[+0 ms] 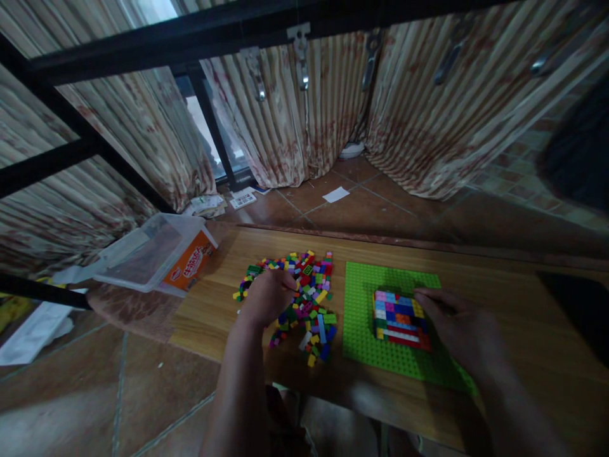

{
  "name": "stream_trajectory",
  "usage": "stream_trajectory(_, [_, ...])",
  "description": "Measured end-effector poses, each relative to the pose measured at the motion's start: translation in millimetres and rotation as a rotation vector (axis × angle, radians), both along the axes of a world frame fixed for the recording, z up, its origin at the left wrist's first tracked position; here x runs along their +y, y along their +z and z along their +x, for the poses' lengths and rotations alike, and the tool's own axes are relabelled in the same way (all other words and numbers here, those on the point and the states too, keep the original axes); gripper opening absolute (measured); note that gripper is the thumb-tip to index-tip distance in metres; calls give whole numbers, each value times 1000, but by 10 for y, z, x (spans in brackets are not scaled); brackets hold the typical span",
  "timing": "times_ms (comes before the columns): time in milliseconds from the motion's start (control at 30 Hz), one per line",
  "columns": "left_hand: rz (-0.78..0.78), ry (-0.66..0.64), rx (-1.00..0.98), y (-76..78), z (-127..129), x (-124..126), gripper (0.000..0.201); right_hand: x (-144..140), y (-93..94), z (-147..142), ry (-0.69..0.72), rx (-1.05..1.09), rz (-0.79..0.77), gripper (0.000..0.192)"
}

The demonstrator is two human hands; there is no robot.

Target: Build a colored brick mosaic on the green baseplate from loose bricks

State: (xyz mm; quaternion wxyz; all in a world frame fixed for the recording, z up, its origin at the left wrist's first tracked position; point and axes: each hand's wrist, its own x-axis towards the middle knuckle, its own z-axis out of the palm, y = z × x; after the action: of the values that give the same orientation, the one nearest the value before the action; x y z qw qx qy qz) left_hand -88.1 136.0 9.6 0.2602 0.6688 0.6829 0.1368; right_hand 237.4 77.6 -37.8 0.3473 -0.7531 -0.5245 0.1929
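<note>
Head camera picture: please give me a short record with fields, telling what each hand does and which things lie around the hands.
surface: wooden table top
left hand: rests on the loose pile of small multicoloured plastic bricks, fingers curled; a held brick cannot be seen
right hand: fingertips touch the right edge of the flat multicoloured brick block
brick block: sits on the green studded plastic baseplate
left of pile: clear plastic box with orange label, tipped on its side
floor: brown tiles
</note>
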Motion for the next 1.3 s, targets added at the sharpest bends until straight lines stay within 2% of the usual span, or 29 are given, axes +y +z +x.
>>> stream_trajectory(133, [26,-60,92,-11,34,-27,24,-2,5,-4,9,-10,5,31])
stream_trajectory(333, [56,-116,102,40,100,-79,22,-13,16,-8,25,-9,3,33])
stream_trajectory(467, [57,-226,101,90,201,-140,21,-8,22,-29,35,-17,28,30])
stream_trajectory(633, [28,-347,142,62,340,-190,31,-9,35,-34,35,-17,4,30])
stream_trajectory(933, [12,-351,188,32,383,-188,37,-15,15,-22,62,-1,26,32])
stream_trajectory(1300, [104,-403,142,-1,302,-153,37,-35,37,-28,132,-8,66,32])
